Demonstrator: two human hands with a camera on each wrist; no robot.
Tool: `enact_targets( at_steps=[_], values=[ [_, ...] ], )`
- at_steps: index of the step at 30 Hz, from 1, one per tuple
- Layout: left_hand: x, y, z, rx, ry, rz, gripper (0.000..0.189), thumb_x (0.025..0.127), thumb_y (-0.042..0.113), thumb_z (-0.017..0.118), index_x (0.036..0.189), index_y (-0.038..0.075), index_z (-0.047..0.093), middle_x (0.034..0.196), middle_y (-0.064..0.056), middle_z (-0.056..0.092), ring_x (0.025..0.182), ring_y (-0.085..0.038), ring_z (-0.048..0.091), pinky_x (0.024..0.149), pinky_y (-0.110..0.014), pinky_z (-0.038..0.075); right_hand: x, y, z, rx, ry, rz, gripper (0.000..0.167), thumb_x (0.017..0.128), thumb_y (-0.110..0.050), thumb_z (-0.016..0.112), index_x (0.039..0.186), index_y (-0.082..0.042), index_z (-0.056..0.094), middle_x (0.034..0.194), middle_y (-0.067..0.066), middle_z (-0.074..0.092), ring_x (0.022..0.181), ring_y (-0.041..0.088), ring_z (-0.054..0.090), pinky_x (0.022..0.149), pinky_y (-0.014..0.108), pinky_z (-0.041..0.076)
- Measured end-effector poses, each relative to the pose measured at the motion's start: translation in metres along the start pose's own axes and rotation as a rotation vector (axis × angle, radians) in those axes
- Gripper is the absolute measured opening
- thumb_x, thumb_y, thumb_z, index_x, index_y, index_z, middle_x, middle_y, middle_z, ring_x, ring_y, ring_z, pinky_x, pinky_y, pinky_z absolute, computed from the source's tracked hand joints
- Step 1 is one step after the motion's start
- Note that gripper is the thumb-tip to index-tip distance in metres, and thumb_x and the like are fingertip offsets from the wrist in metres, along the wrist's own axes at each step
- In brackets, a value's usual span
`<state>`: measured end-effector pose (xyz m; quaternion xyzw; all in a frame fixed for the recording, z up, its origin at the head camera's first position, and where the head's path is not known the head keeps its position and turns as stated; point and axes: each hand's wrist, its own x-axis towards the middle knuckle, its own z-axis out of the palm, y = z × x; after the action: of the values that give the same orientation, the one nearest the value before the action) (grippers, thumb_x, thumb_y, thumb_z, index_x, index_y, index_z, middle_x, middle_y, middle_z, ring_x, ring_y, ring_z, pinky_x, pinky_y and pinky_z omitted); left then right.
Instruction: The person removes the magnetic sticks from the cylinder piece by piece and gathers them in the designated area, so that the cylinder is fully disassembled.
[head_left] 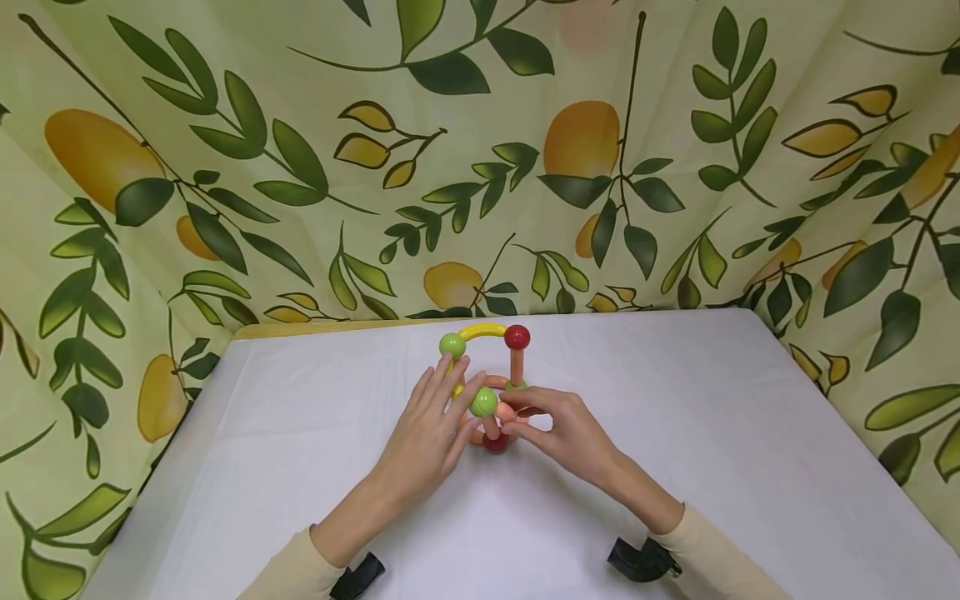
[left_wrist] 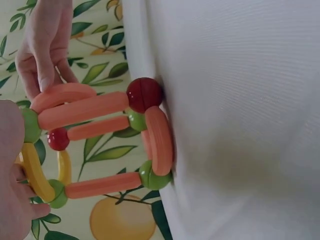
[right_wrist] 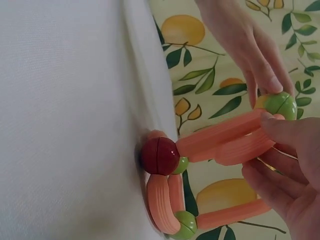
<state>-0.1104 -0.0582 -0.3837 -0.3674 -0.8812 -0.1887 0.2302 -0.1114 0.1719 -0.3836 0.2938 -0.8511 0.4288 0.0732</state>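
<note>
At left of centre, left hand [head_left: 420, 446]: fingers extended, loosely spread, fingertips at near green ball [head_left: 484, 402]. Centre, on white tablecloth [head_left: 300, 417]: ball-and-rod construction frame [left_wrist: 85, 110], upright; orange rods, curved yellow rod [head_left: 483, 330] along top, glossy red and green corner balls. Right side, right hand [head_left: 573, 433]: thumb and fingers pinching curved orange rod [right_wrist: 242, 151].

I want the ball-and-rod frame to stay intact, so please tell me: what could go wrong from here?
The right hand pinches a curved salmon rod near a glossy green ball: pushing hard might knock that ball off the straight salmon rod supporting it.

The left hand is close to a yellow rod, so withdrawing carelessly might drag it loose.
</note>
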Motion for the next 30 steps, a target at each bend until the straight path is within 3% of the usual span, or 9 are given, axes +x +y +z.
enact_targets(
  at_steps=[6,13,20,30],
  values=[
    [0.0077,0.0028,-0.0004,0.01,-0.018,-0.007,0.05,0.097,0.019,0.06,0.144,0.01,0.047,0.151,-0.016,0.04,0.145,-0.035,0.026,0.116,-0.052,0.023,0.0006,0.0011,0.001,0.004,0.042,0.039,0.04,0.079,-0.006,0.08,0.118,-0.005,0.07,0.11,0.003,0.072,0.094,0.013,0.07,0.083,0.027,0.056],
    [0.0093,0.0027,0.0001,0.027,-0.037,-0.016,0.051,0.095,0.02,0.062,0.144,0.011,0.047,0.151,-0.015,0.04,0.146,-0.034,0.025,0.117,-0.051,0.022,0.0008,0.0025,0.0018,0.005,0.048,0.04,0.04,0.079,-0.008,0.08,0.118,-0.005,0.07,0.11,0.003,0.072,0.095,0.014,0.07,0.083,0.028,0.056],
    [0.0092,0.0029,0.0013,0.027,-0.018,-0.007,0.051,0.094,0.02,0.064,0.143,0.017,0.049,0.148,-0.015,0.044,0.144,-0.035,0.027,0.115,-0.052,0.025,0.001,0.0035,0.0021,0.008,0.034,0.013,0.039,0.081,-0.009,0.079,0.119,-0.004,0.07,0.111,0.004,0.072,0.097,0.014,0.07,0.082,0.027,0.056],
    [0.0105,0.0039,0.0011,0.027,-0.003,0.011,0.043,0.095,0.022,0.063,0.137,0.021,0.052,0.145,-0.016,0.047,0.142,-0.038,0.031,0.113,-0.055,0.028,0.0015,0.002,0.0014,0.065,-0.018,0.04,0.037,0.088,-0.014,0.072,0.123,-0.002,0.066,0.118,0.009,0.069,0.104,0.021,0.068,0.081,0.025,0.056]
  ],
)
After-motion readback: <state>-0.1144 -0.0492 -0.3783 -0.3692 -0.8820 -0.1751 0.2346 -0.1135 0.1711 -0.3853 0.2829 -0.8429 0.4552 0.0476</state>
